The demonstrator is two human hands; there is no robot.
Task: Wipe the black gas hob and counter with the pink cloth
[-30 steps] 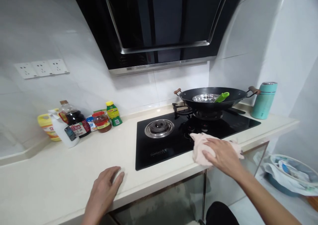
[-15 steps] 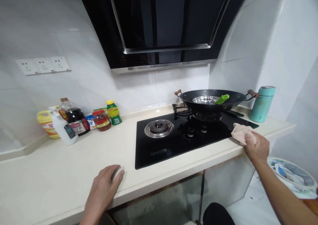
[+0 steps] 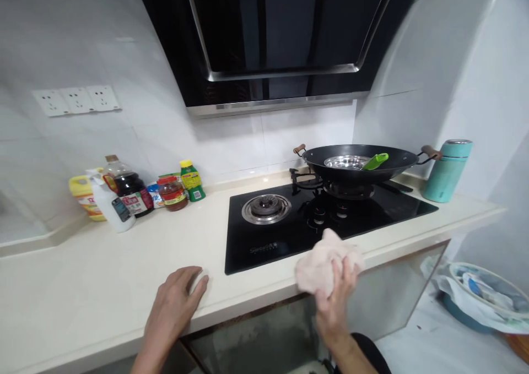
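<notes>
My right hand [image 3: 336,302] grips a pale pink cloth [image 3: 316,266] at the front edge of the counter, just before the black gas stove [image 3: 285,247]. The cloth hangs bunched up and looks slightly blurred. To the left, my left hand [image 3: 176,297] rests on the cream countertop [image 3: 124,275] near its front edge, fingers loosely bent with thumb apart, holding nothing. A bare burner [image 3: 266,207] lies on the stove's left side. On the right burner stands a black wok [image 3: 397,162] with a steel bowl or strainer [image 3: 345,162] and a green handle [image 3: 376,161] inside.
A turquoise flask [image 3: 448,173] stands right of the wok. Against the back wall at left are a white spray bottle [image 3: 109,203], a dark sauce bottle [image 3: 132,189], a red-lidded jar [image 3: 172,194] and a green bottle [image 3: 192,181]. A lined bin [image 3: 450,294] sits on the floor.
My right hand has moved left with the cloth along the counter's front edge, from the stove's right corner to its middle. My left hand stays nearly in place; the view shifts slightly.
</notes>
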